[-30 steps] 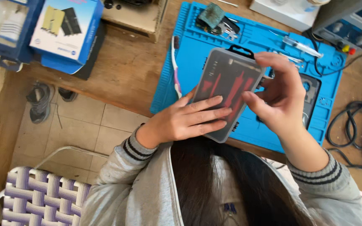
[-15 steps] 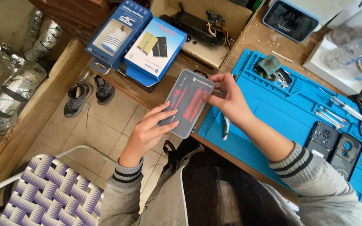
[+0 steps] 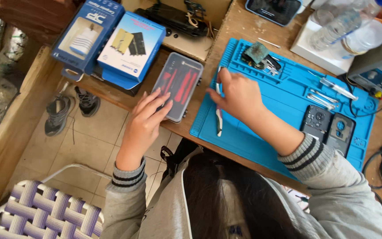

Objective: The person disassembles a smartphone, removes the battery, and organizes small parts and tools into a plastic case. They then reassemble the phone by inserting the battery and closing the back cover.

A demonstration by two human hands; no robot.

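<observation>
- Grey and clear, the tool case [image 3: 178,86] lies flat on the wooden bench [image 3: 239,26], just left of the blue mat [image 3: 288,110], its red and black tools showing through the lid.
- Left hand [image 3: 144,121] rests open, fingers spread, fingertips on the case's near corner — touching, not gripping.
- Right hand [image 3: 239,95] sits on the mat's left edge, fingers curled loosely around a white-and-pink tool [image 3: 219,119]; how firm the hold is, I cannot tell.
- To do this well: keep the case steadied flat with the left fingertips so it does not slide off the bench edge, and lift the tool clear of the mat's ridges.
- Hidden — the tool's middle is under the right hand; the case's latch side is hard to make out.
</observation>
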